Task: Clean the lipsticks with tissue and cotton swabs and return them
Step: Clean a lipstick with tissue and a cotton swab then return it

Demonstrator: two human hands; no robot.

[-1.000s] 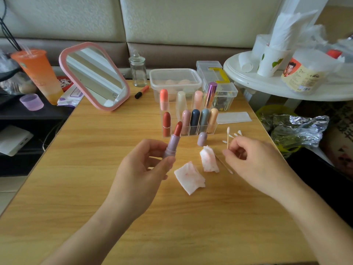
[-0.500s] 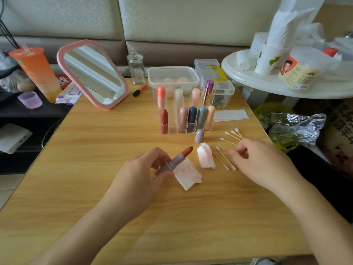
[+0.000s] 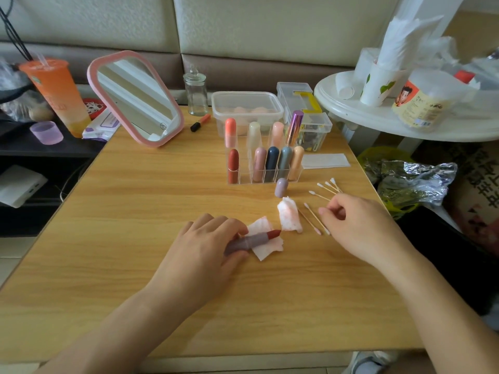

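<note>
Tabletop (image 3: 121, 265) of pale wood, lipsticks (image 3: 271, 163) racked, pink mirror (image 3: 135, 99), perhaps sofa (image 3: 270, 31) behind

We record a pink-framed mirror (image 3: 135, 101) at the table's (image 3: 135, 198) far left corner. Glass jar (image 3: 195, 94) and lidded box (image 3: 247, 106) stand on its far edge.

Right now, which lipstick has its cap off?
The mauve-cased lipstick held in the left hand, its red tip bare over a tissue. The others stand capped in the clear organizer.
</note>
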